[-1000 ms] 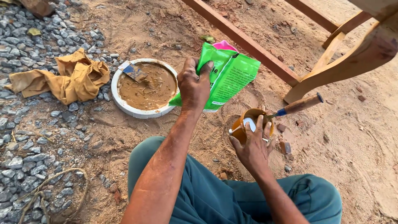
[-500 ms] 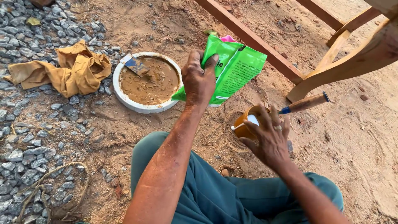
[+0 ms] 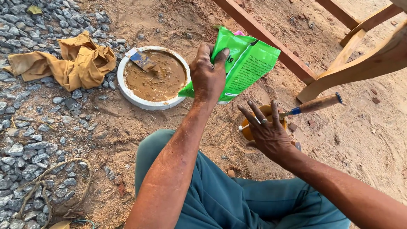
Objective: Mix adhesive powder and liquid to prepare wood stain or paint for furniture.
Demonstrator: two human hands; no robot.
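Note:
My left hand (image 3: 207, 76) grips a green plastic bag (image 3: 250, 65) by its lower corner and holds it up, tilted, above the sandy ground. My right hand (image 3: 267, 133) hovers with fingers spread over a small yellow cup (image 3: 247, 130); whether the palm touches the cup is hidden. A tool with a wooden handle (image 3: 316, 104) sticks out of the cup to the right. Left of the bag stands a round white bowl (image 3: 127, 91) of brown paste, with a scraper blade (image 3: 142, 59) resting in it.
A crumpled tan cloth (image 3: 72, 63) lies on grey gravel (image 3: 25, 140) at the left. Wooden furniture legs and rails (image 3: 271, 40) cross the upper right. A rope loop (image 3: 51, 186) lies at the lower left. My teal trouser legs (image 3: 220, 199) fill the bottom.
My left hand has lifted the green bag higher and more upright. My right hand has let its grip on the yellow cup loosen and spread its fingers above it.

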